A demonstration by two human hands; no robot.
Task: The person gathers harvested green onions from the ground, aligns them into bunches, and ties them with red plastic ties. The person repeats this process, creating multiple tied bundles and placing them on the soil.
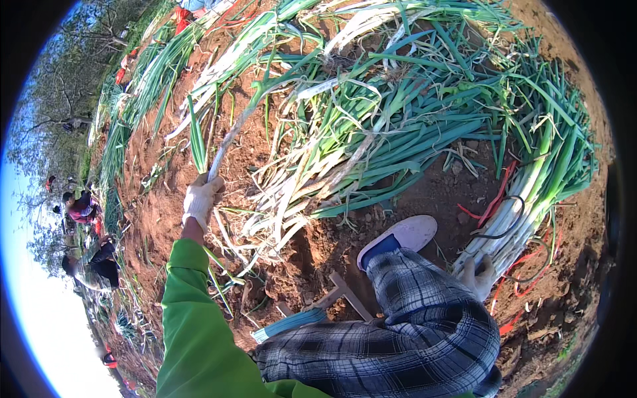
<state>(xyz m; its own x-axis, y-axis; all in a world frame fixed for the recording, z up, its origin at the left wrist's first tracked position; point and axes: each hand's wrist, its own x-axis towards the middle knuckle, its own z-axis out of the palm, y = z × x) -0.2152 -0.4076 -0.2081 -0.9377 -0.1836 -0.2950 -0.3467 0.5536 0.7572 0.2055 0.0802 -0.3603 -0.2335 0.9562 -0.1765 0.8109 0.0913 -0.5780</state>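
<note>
My left hand (201, 203), in a white knit glove, grips a long green onion stalk (234, 129) near its lower end. The stalk points up and away over bare soil, beside a loose pile of green onions (378, 149) with dry, stringy outer leaves. At the right, my gloved right hand (477, 278) touches the white ends of a bundle of green onions (527, 199). Its finger grip is partly hidden by my knee. Dark curved rods or cords (520, 214) lie across and beside that bundle, with red plastic strips (497, 196) around it.
My shoe (403, 239) stands between pile and bundle. Under my legs is a low wooden folding stool (343, 293) with blue webbing (293, 323). More onion rows (134, 104) run along the left. Other people (82, 206) are farther off, near trees (64, 89).
</note>
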